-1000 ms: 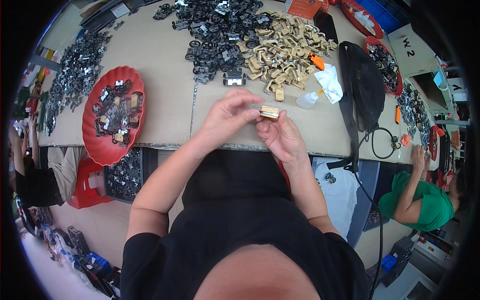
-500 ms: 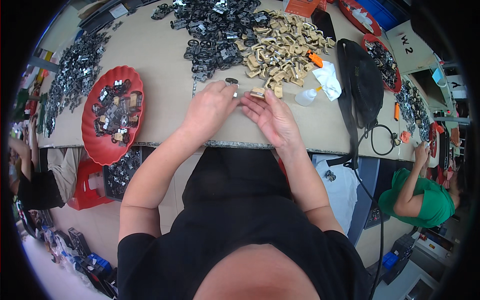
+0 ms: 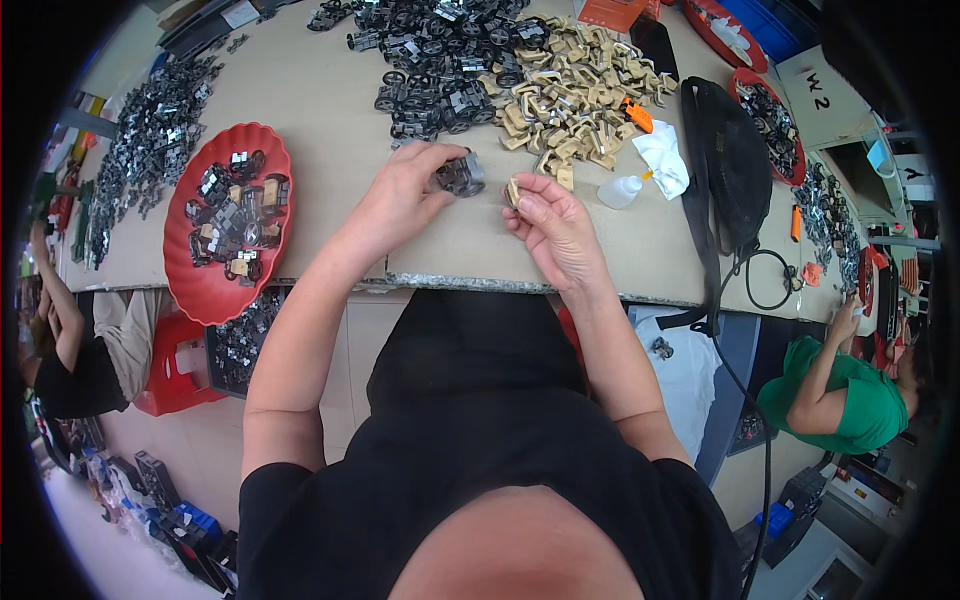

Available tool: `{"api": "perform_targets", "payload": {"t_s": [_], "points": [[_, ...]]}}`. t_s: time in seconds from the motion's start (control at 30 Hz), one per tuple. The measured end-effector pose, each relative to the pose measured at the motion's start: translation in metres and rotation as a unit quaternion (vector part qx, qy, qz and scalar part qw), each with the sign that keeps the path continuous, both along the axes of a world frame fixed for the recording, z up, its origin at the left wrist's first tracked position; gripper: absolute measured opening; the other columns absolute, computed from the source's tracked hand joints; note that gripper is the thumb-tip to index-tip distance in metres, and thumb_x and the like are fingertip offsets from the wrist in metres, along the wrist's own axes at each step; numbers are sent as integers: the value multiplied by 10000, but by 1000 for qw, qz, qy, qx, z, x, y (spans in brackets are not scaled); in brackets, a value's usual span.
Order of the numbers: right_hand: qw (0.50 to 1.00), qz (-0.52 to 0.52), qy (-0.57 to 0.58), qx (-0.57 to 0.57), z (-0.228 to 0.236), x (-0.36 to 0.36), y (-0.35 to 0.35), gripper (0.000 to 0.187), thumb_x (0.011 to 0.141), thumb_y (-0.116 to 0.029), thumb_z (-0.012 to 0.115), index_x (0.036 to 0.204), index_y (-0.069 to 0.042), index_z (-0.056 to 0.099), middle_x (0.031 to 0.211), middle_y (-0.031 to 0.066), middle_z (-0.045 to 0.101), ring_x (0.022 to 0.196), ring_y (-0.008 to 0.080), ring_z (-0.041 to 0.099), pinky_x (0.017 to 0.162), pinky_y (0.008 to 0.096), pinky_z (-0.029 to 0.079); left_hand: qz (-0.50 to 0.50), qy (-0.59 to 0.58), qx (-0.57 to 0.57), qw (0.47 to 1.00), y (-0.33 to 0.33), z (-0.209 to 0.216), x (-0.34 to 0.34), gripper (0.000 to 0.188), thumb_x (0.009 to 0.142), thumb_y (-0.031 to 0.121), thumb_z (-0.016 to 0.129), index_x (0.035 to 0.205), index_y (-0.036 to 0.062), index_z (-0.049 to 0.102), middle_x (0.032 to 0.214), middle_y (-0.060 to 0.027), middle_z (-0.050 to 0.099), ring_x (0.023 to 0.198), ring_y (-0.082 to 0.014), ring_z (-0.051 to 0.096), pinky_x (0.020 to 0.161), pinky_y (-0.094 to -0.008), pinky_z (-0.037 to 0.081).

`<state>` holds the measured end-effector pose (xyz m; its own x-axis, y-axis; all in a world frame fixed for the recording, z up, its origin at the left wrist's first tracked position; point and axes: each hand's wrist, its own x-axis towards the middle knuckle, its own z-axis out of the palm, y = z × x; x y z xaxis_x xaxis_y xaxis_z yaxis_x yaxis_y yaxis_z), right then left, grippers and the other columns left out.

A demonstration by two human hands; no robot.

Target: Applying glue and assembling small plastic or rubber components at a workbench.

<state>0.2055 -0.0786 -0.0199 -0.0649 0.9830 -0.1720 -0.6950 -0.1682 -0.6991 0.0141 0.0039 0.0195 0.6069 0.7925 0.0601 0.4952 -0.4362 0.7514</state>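
Between the fingers and thumb of my left hand (image 3: 405,192) is a small dark toy car chassis (image 3: 462,175) with wheels, just above the table. My right hand (image 3: 556,222), to its right, pinches a small tan plastic part (image 3: 513,192) between thumb and fingertips. The two pieces are a short gap apart. Beyond my hands lie a heap of black wheeled chassis (image 3: 440,85) and, beside it, a heap of tan plastic parts (image 3: 570,95). A red scalloped tray (image 3: 180,270) at the left carries several chassis, some with tan parts on them.
A white squeeze bottle (image 3: 620,191), a crumpled tissue (image 3: 660,160) and an orange tool (image 3: 637,115) lie to the right, near a black bag (image 3: 735,160) with a strap and cable. Small dark parts (image 3: 160,140) are piled far left. A person in green (image 3: 840,395) sits at the right.
My left hand has turned and now shows the chassis upright in its fingers. My right hand has moved slightly right and down and now pinches the tan part on its edge.
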Motion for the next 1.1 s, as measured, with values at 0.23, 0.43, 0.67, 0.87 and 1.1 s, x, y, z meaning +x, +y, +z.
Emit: {"api": "perform_targets", "payload": {"t_s": [0.23,0.43,0.67,0.87,1.1], "points": [[999,-4,-49,-7,6,-3,6,329,809,-51,629,1097,21,486,923,80,591,797,145,584,712,253,480,4,-30,31,999,-9,4,3,344,691,57,651,1025,37,573,983,-100,542,886,-236,542,732,-325,474],[998,1,-59,-3,6,-4,7,337,796,-26,634,1096,24,489,945,89,575,789,137,581,702,247,484,42,3,123,992,-16,-8,10,292,696,91,693,955,25,576,962,-80,559,827,-182,557,716,-274,470],[998,3,-64,2,7,-1,3,305,801,-24,624,1080,20,509,946,85,570,779,139,582,702,244,484,158,-263,-131,943,-21,-19,-2,247,791,106,650,995,18,544,912,-62,579,796,-128,559,722,-262,458],[994,63,-76,47,11,-4,2,309,822,-68,603,1102,12,498,969,81,581,801,135,583,730,264,486,117,-411,-293,855,-31,-29,-2,262,854,130,594,1051,-14,498,896,-65,589,752,-105,563,705,-244,461],[997,60,-16,45,8,-4,1,275,818,-37,599,1075,18,515,975,99,578,886,150,573,744,291,506,52,-446,-359,818,-47,-29,12,281,847,91,593,1085,-17,491,901,-70,590,777,-114,569,718,-239,471]]}}
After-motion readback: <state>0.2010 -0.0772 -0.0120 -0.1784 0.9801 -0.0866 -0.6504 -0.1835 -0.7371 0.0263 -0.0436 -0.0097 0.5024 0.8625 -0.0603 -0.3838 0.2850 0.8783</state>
